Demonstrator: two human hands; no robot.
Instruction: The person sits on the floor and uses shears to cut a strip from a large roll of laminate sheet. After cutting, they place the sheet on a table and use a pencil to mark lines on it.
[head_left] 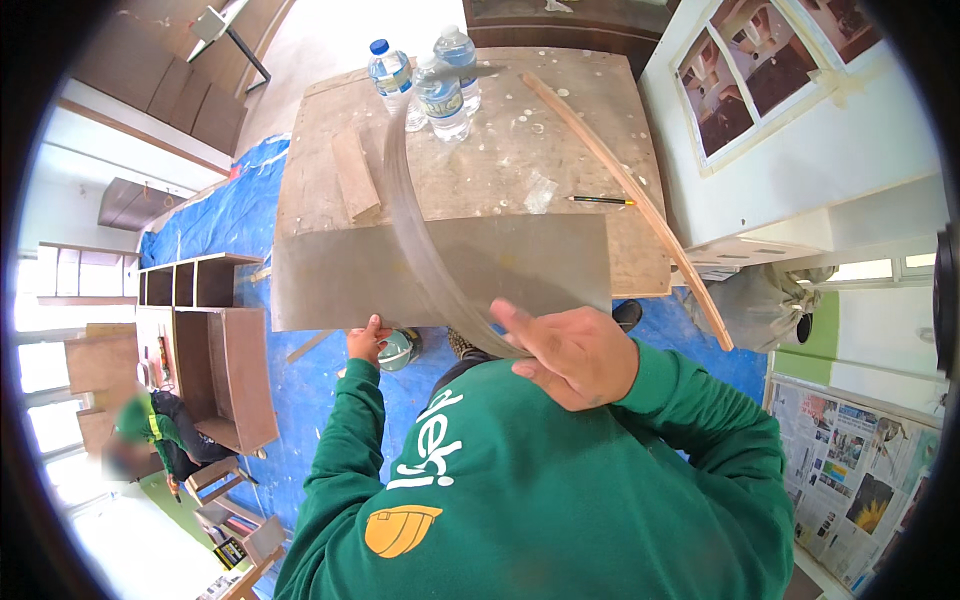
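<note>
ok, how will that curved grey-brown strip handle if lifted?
Likely floppy: the strip bows in a long arc out from the right hand. Probably light, since it looks thin and narrow. Its far end might nudge the bottles, which it overlaps in view.

Grey-brown panel (pixel 530 258), streaky grey strip (pixel 405 205)

Three water bottles (pixel 443 108), newspaper (pixel 850 475), blue sheeting (pixel 303 400) — wrinkled

On the table (pixel 480 185), a panel (pixel 540 265) along the near edge, bottles (pixel 442 110) far, an offcut (pixel 355 175) between at left, and a pencil (pixel 600 200) and batten (pixel 667 240) at right.
</note>
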